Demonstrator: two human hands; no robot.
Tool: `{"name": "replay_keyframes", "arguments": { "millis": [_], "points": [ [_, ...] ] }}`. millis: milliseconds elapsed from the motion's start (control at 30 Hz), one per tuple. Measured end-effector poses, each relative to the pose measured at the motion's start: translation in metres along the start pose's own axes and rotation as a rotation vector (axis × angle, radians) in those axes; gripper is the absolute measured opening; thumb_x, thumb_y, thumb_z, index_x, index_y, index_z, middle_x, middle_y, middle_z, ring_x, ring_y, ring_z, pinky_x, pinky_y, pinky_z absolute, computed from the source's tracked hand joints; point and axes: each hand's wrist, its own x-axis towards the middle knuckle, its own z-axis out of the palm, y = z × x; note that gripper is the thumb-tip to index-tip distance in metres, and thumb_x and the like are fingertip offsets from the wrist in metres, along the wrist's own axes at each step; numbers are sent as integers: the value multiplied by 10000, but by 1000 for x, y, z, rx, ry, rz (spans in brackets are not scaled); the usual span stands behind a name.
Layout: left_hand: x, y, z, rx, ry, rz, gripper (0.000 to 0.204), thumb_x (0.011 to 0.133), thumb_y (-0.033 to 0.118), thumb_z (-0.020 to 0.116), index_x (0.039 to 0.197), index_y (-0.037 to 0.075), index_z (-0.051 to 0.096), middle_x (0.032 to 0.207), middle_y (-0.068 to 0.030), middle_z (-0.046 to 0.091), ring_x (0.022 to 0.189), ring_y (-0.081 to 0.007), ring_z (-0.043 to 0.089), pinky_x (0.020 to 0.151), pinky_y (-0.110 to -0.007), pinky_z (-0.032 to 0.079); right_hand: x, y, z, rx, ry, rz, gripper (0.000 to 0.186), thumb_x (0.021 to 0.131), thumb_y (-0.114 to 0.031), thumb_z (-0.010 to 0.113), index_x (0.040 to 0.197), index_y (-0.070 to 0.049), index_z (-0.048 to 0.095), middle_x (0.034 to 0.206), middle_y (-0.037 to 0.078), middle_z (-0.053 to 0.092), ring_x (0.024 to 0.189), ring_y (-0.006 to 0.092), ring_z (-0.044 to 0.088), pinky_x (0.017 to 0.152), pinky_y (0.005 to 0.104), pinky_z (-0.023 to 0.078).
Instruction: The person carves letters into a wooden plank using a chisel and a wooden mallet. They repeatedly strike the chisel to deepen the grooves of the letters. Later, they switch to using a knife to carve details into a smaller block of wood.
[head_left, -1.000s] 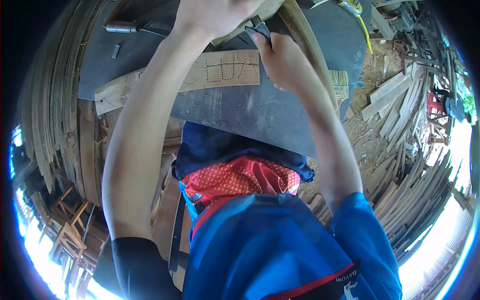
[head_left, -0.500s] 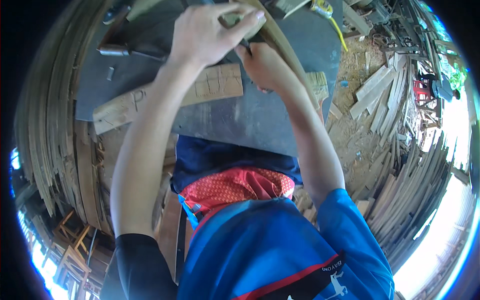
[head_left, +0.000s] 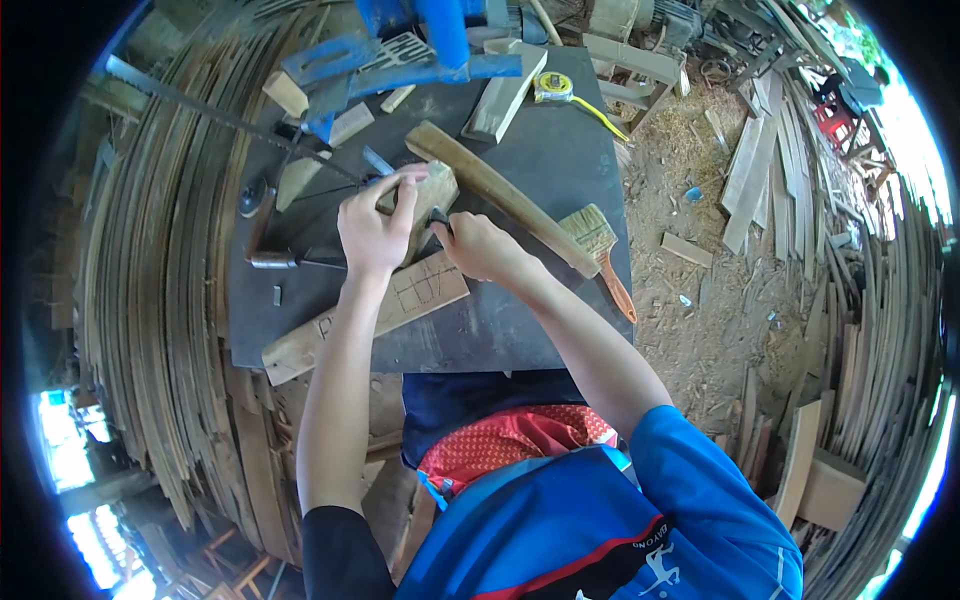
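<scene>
My left hand [head_left: 378,225] is closed over a short wooden block [head_left: 440,187], its thumb and fingers pressing on the top. Just right of it, my right hand [head_left: 490,248] is wrapped round a small dark tool [head_left: 440,216], whose end meets the block's near side. Most of that tool is hidden in the fist, so its kind does not show. Under my wrists a pale board [head_left: 390,315] with dark drawn lines lies slantwise on the dark bench top [head_left: 440,345]. Beyond the right hand rests a long wooden bar [head_left: 510,195].
A wide paintbrush [head_left: 592,240] lies at the bench's right edge. Farther back are a yellow tape measure [head_left: 553,88], a wood offcut [head_left: 505,95] and a blue metal frame [head_left: 440,65]. A wooden-handled tool [head_left: 272,260] lies left. Long planks [head_left: 160,300] stand beside the bench.
My view has shifted, so the bench and both hands sit lower in the picture and more of the bench's far side shows. Both hands stay at the block.
</scene>
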Motion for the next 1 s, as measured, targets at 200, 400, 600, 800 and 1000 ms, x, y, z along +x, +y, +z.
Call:
{"name": "replay_keyframes", "arguments": {
  "millis": [200, 400, 600, 800, 1000],
  "points": [
    [4, 0, 9, -42, 35, -34, 252, 1023, 175, 617, 1068, 7, 799, 1065, -115, 811, 1024, -236, 782, 904, -336, 572, -2, 1, 1, -54, 96, -6, 489, 1053, -405, 519, 953, 17, 746, 980, 286, 751, 954, 448, 748, 870, 548, 598],
    [-1, 5, 7, -48, 22, -38, 269, 1032, 181, 629, 1069, -36, 783, 1048, -136, 810, 1018, -237, 774, 938, -343, 556, 2, -4, -5, -63, -20, 13, 491, 1042, -393, 501, 959, 4, 779, 975, 244, 772, 940, 416, 764, 842, 509, 612],
    [-1, 5, 7, -69, 19, -23, 233, 1017, 150, 668, 1090, -45, 771, 1117, -157, 796, 1081, -239, 751, 979, -351, 548, 0, -11, -6, -46, 45, -8, 294, 961, -228, 601, 927, 7, 773, 961, 238, 775, 910, 395, 773, 798, 477, 617],
    [-6, 17, 4, -92, -119, -148, 415, 920, 113, 787, 1288, -46, 679, 1304, -147, 726, 1239, -223, 655, 1114, -362, 459, 0, -10, 4, -111, 117, -44, 217, 891, -138, 625, 947, 54, 709, 894, 251, 765, 843, 369, 785, 719, 470, 625],
    [-8, 7, 9, -122, -38, -41, 236, 960, 65, 739, 1168, -23, 669, 1377, -203, 689, 1280, -259, 637, 1150, -401, 431, 7, -5, -1, -192, 66, -165, 202, 901, -114, 598, 952, 60, 687, 867, 252, 758, 826, 381, 782, 696, 444, 632]
  ]
}}
